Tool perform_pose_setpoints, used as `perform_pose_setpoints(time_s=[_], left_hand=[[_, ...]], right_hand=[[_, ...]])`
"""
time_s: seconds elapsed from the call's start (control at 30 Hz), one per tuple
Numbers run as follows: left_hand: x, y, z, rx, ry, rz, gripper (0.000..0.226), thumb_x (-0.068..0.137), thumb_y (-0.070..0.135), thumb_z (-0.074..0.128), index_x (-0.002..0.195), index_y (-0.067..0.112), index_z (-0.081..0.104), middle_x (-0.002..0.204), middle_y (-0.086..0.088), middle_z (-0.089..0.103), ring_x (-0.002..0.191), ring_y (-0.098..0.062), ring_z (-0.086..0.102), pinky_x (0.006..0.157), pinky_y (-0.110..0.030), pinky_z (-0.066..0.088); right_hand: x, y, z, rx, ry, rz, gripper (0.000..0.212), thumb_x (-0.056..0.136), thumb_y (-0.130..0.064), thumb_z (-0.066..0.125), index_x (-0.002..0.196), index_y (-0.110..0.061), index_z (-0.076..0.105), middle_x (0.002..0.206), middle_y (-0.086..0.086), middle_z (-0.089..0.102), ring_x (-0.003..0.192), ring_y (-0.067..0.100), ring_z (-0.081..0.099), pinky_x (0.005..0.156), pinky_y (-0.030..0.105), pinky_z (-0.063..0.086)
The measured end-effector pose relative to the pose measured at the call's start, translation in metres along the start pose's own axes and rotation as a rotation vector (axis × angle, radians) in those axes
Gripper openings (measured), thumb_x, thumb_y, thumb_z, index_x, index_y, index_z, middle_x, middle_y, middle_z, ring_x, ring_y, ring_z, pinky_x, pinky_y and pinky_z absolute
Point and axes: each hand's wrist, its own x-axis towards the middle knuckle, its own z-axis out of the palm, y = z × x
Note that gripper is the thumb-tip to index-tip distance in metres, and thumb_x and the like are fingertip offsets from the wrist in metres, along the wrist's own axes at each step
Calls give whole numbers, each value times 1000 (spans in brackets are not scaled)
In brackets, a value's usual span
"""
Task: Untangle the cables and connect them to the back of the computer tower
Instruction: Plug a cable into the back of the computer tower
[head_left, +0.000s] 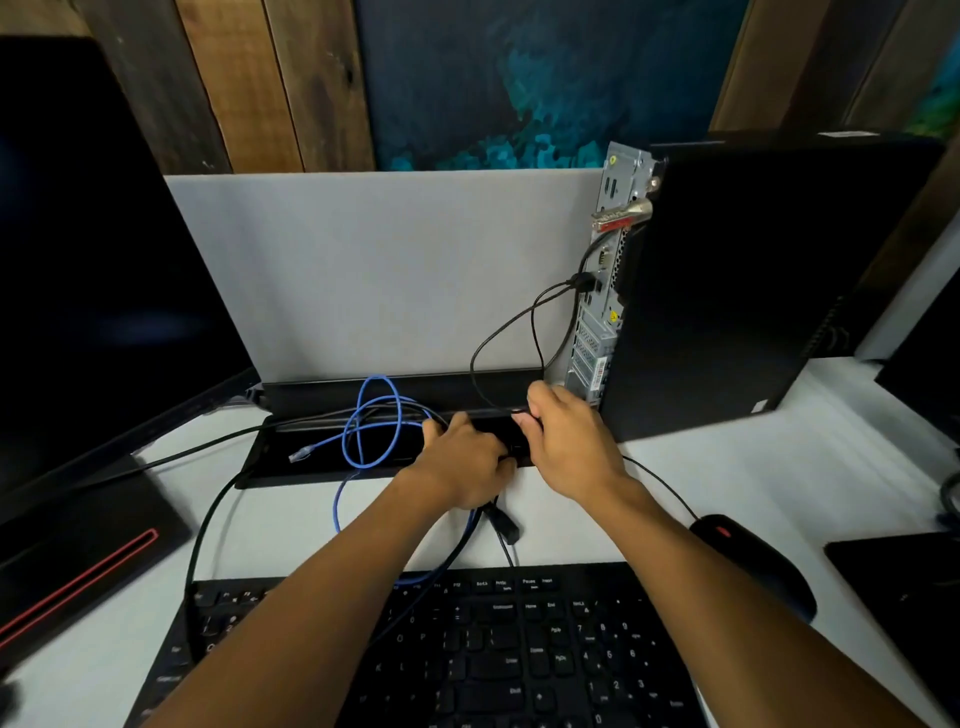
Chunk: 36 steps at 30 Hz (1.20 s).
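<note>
Progress was partial, I judged: black cable (511, 325) sat in the tower (605, 291), blue cable (371, 426) lay looped, both hands' fingers (524, 415) gripping cables.

Single view, camera on my head, wide-angle. It looks forward and down over my forearms onto the tabletop (571, 519). Keyboard (519, 649) lies nearest, at the bottom edge; computer tower (727, 286) stands farther off, right of centre. Edges bow and blur, so the far margins are probably distorted. No second view.
</note>
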Motion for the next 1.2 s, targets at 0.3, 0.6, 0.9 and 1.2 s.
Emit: perform_pose_setpoints(time_s=[0.3, 0.6, 0.9, 1.2], left_hand=[[-2, -5, 10, 23, 52, -41, 44, 100, 49, 30, 118, 26, 63, 118, 0, 57, 128, -22, 34, 106, -59, 22], [7, -6, 0, -197, 201, -67, 54, 89, 62, 46, 139, 42, 44, 132, 10, 59, 142, -22, 32, 108, -59, 17], [36, 14, -3, -157, 163, -87, 25, 95, 38, 51, 114, 38, 66, 104, 5, 71, 111, -24, 59, 101, -50, 30], [49, 25, -21, -802, 352, -139, 23, 103, 22, 45, 99, 13, 66, 98, -11, 74, 98, -31, 67, 91, -41, 51]], right_hand=[[-13, -1, 7, -110, 66, 105, 26, 106, -35, 50, 118, -14, 59, 113, 9, 48, 81, 36, 62, 63, 41, 50], [-9, -2, 15, 184, 126, 38, 35, 107, -29, 47, 79, -12, 62, 76, 4, 65, 68, 23, 58, 65, 34, 45], [13, -2, 23, 21, -33, 416, 25, 105, -24, 51, 95, -8, 67, 86, 12, 52, 85, 41, 64, 65, 35, 46], [18, -10, 28, -244, -169, 408, 25, 100, -13, 47, 112, -16, 68, 116, 12, 68, 111, 35, 65, 81, 39, 51]])
